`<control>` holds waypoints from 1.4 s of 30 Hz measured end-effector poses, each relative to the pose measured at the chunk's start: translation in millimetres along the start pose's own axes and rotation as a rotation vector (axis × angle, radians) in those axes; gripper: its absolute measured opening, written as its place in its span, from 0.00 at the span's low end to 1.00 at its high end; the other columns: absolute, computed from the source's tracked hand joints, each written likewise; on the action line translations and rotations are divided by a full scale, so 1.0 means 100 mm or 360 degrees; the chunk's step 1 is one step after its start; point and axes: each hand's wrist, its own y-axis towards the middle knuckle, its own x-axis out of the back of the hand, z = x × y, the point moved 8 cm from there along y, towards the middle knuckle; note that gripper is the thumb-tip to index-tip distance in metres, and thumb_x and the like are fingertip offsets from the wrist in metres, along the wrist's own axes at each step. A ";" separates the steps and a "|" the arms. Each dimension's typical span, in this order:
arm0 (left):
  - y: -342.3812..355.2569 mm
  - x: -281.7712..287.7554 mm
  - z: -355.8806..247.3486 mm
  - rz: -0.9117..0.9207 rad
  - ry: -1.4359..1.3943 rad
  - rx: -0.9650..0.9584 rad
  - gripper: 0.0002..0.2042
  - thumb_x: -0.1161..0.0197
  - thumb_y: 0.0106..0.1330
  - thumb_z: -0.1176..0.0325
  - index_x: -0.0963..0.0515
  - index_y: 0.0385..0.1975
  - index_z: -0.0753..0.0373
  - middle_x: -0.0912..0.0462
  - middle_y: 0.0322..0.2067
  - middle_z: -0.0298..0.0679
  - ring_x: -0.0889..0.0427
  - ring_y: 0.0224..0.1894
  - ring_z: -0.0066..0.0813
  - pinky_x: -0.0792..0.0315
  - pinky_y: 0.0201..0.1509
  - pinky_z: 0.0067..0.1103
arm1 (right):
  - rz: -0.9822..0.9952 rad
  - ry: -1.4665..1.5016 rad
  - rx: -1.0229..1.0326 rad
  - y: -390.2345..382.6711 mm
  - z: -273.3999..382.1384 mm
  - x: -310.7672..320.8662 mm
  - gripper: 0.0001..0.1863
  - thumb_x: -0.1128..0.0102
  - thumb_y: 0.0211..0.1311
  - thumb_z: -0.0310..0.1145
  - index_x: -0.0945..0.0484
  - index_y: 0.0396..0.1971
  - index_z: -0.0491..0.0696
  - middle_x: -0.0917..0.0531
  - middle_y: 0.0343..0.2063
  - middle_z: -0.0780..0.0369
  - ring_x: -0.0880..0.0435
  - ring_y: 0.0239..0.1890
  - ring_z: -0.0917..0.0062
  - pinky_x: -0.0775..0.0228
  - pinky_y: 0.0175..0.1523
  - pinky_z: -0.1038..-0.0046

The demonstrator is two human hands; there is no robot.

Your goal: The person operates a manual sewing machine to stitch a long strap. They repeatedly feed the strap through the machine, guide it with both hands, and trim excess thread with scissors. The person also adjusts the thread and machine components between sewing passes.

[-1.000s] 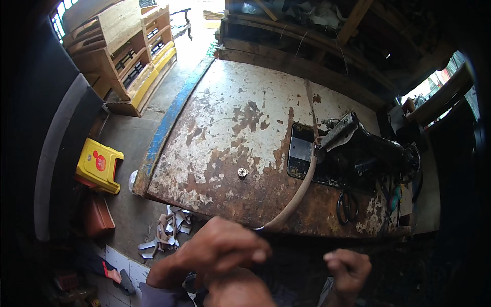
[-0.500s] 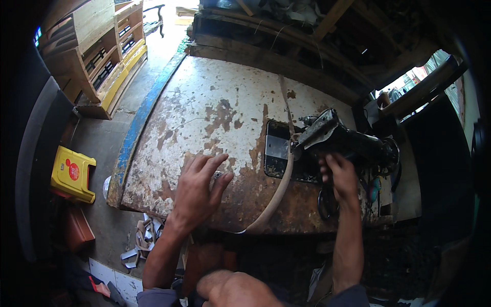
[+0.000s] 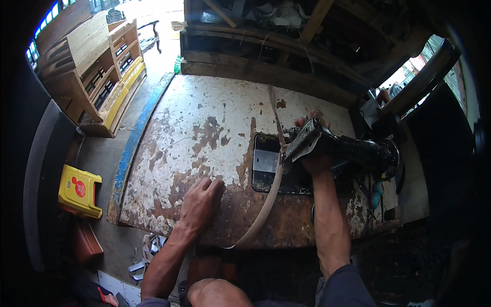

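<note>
A black, worn sewing machine stands at the right of the table. My right hand reaches beneath its arm, with fingertips curling up behind the machine's head; the head hides most of the fingers. A long beige strip runs from the table's back, past the needle area, and over the front edge. Left of the strip, my left hand rests on the tabletop with its fingers curled closed. Whatever lies inside that hand is hidden.
The table has peeling white paint and a blue left edge. A yellow stool and wooden shelving stand to the left. Scraps lie on the floor. Teal-handled scissors sit at the table's right.
My right hand has moved from in front of the machine to beneath its arm and up behind the head. My left hand has curled its fingers and lowered toward the table. The view has shifted.
</note>
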 end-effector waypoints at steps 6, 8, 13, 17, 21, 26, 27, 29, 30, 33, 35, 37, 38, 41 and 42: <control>0.25 -0.40 -0.58 0.0381 -0.0376 0.0049 0.17 0.38 0.79 0.52 0.17 0.46 0.62 0.11 0.30 0.49 0.10 0.31 0.48 0.18 0.36 0.39 | 0.0191 0.1025 -0.0337 -0.03 -0.02 0.10 0.19 0.43 0.81 0.43 0.16 0.61 0.49 0.12 0.53 0.57 0.13 0.56 0.63 0.20 0.61 0.61; 0.35 -0.60 -0.79 0.0467 -0.0248 -0.0011 0.21 0.38 0.78 0.46 0.20 0.48 0.62 0.13 0.27 0.47 0.11 0.30 0.45 0.20 0.33 0.40 | 0.0786 0.1369 -0.1054 -0.27 -0.18 0.08 0.18 0.42 0.81 0.40 0.16 0.60 0.46 0.10 0.46 0.58 0.11 0.49 0.68 0.19 0.57 0.65; 0.38 -0.95 -0.78 0.0693 0.0352 0.0124 0.13 0.43 0.82 0.55 0.22 0.46 0.60 0.15 0.24 0.35 0.19 0.19 0.29 0.25 0.20 0.33 | 0.0932 0.1653 -0.1333 -0.49 -0.09 1.09 0.16 0.39 0.79 0.34 0.14 0.57 0.41 0.08 0.39 0.59 0.11 0.39 0.78 0.18 0.49 0.74; 0.31 -0.44 -0.12 0.0427 0.0666 0.0337 0.06 0.40 0.79 0.64 0.17 0.42 0.56 0.14 0.23 0.33 0.15 0.21 0.28 0.23 0.21 0.30 | 0.0571 0.1367 -0.1280 -0.44 -0.35 1.81 0.16 0.38 0.80 0.35 0.14 0.56 0.41 0.08 0.40 0.58 0.11 0.41 0.80 0.18 0.49 0.76; -0.11 0.49 0.81 0.0328 0.0703 0.0778 0.10 0.32 0.71 0.58 0.16 0.38 0.57 0.11 0.30 0.45 0.10 0.33 0.49 0.19 0.39 0.41 | 0.0249 0.1007 -0.1379 -0.64 -0.80 2.25 0.16 0.40 0.81 0.36 0.14 0.56 0.42 0.08 0.41 0.61 0.13 0.41 0.83 0.22 0.47 0.78; -1.05 1.55 1.16 0.0327 0.0767 0.1050 0.15 0.25 0.66 0.54 0.14 0.39 0.60 0.12 0.30 0.52 0.11 0.36 0.55 0.22 0.42 0.44 | 0.0238 0.0873 -0.1502 -1.13 -1.01 2.38 0.16 0.41 0.82 0.36 0.15 0.57 0.41 0.08 0.41 0.60 0.13 0.42 0.81 0.22 0.48 0.77; -1.18 1.64 1.12 0.0326 0.0689 0.1013 0.16 0.24 0.65 0.54 0.14 0.39 0.61 0.12 0.30 0.52 0.11 0.36 0.55 0.22 0.42 0.43 | 0.0290 0.0898 -0.1508 -1.21 -0.95 2.33 0.16 0.41 0.82 0.36 0.15 0.57 0.41 0.08 0.41 0.60 0.12 0.42 0.81 0.22 0.48 0.77; -1.42 1.79 1.10 0.0302 0.0572 0.1104 0.16 0.23 0.64 0.55 0.13 0.39 0.62 0.12 0.30 0.52 0.12 0.36 0.55 0.22 0.41 0.42 | 0.0392 0.0903 -0.1560 -1.32 -0.78 2.20 0.16 0.40 0.80 0.35 0.15 0.57 0.41 0.08 0.41 0.58 0.12 0.43 0.78 0.21 0.50 0.75; -1.53 1.80 1.07 0.0275 0.0530 0.1186 0.16 0.23 0.64 0.55 0.14 0.38 0.63 0.12 0.30 0.52 0.12 0.36 0.55 0.22 0.40 0.42 | 0.0392 0.0908 -0.1478 -1.30 -0.66 2.17 0.16 0.40 0.80 0.34 0.15 0.57 0.41 0.08 0.41 0.57 0.11 0.43 0.78 0.21 0.50 0.75; -1.56 1.88 0.77 -0.0299 0.0146 0.0945 0.18 0.28 0.73 0.54 0.14 0.36 0.67 0.15 0.24 0.44 0.14 0.29 0.38 0.24 0.36 0.35 | 0.0433 0.0962 -0.1528 -1.24 -0.24 2.05 0.15 0.39 0.79 0.33 0.14 0.57 0.41 0.07 0.41 0.56 0.10 0.41 0.78 0.19 0.49 0.73; -1.61 1.61 0.65 -0.0392 -0.0660 0.1062 0.22 0.38 0.81 0.51 0.14 0.34 0.67 0.21 0.21 0.28 0.26 0.26 0.15 0.33 0.29 0.21 | 0.0483 0.1116 -0.1446 -1.11 0.14 1.96 0.14 0.38 0.78 0.31 0.14 0.56 0.41 0.07 0.41 0.56 0.10 0.41 0.77 0.18 0.49 0.72; -1.57 1.15 0.37 -0.0251 -0.1508 0.1104 0.25 0.44 0.84 0.47 0.13 0.36 0.64 0.23 0.23 0.26 0.31 0.23 0.10 0.42 0.23 0.15 | 0.0548 0.1312 -0.1372 -0.99 0.52 1.85 0.14 0.38 0.77 0.30 0.13 0.55 0.41 0.07 0.41 0.55 0.08 0.42 0.75 0.17 0.49 0.72; -1.55 0.93 0.24 -0.0190 -0.1620 0.1184 0.25 0.45 0.83 0.46 0.14 0.41 0.64 0.24 0.23 0.25 0.32 0.22 0.11 0.40 0.23 0.16 | 0.0590 0.1427 -0.1323 -0.93 0.71 1.80 0.13 0.37 0.76 0.29 0.13 0.54 0.41 0.07 0.41 0.55 0.08 0.43 0.75 0.17 0.49 0.72; -1.14 0.47 -0.06 0.0006 -0.2363 0.1019 0.24 0.47 0.85 0.50 0.21 0.59 0.69 0.16 0.43 0.41 0.23 0.36 0.22 0.29 0.38 0.20 | 0.0666 0.1588 -0.1086 -0.76 1.12 1.69 0.13 0.37 0.75 0.26 0.14 0.54 0.39 0.07 0.40 0.55 0.08 0.41 0.75 0.16 0.49 0.73; -1.00 0.38 -0.13 0.0043 -0.2664 0.0963 0.25 0.49 0.86 0.50 0.23 0.62 0.70 0.17 0.49 0.45 0.21 0.42 0.27 0.26 0.45 0.23 | 0.0680 0.1610 -0.0995 -0.71 1.22 1.68 0.14 0.38 0.75 0.25 0.14 0.55 0.38 0.07 0.40 0.55 0.08 0.40 0.76 0.16 0.48 0.74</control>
